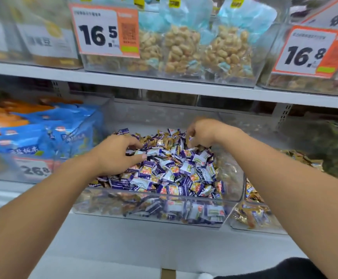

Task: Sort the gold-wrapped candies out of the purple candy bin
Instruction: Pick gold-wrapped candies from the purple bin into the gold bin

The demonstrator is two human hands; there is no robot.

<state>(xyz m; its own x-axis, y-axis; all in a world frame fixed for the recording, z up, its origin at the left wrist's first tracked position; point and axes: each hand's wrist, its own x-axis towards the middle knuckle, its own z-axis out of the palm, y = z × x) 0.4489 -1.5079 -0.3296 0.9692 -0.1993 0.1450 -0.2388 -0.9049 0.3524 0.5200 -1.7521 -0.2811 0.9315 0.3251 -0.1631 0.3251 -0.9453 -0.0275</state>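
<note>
A clear plastic bin [232, 198] on the lower shelf is heaped with purple-and-white wrapped candies [176, 170]. Gold-wrapped candies [164, 140] lie mixed in, mostly along the back of the pile. My left hand [115, 154] is on the left side of the heap, fingers curled down into the candies. My right hand [202, 131] reaches to the back right of the pile with its fingers bent into the gold candies. Whether either hand holds a candy is hidden by its fingers.
To the right stands a second clear bin [252, 216] filled with gold-wrapped candies. Blue snack bags [43, 137] fill the bin on the left, with a price tag reading 26.8. The upper shelf [164, 83] hangs just above, carrying bags of nuts and orange price tags.
</note>
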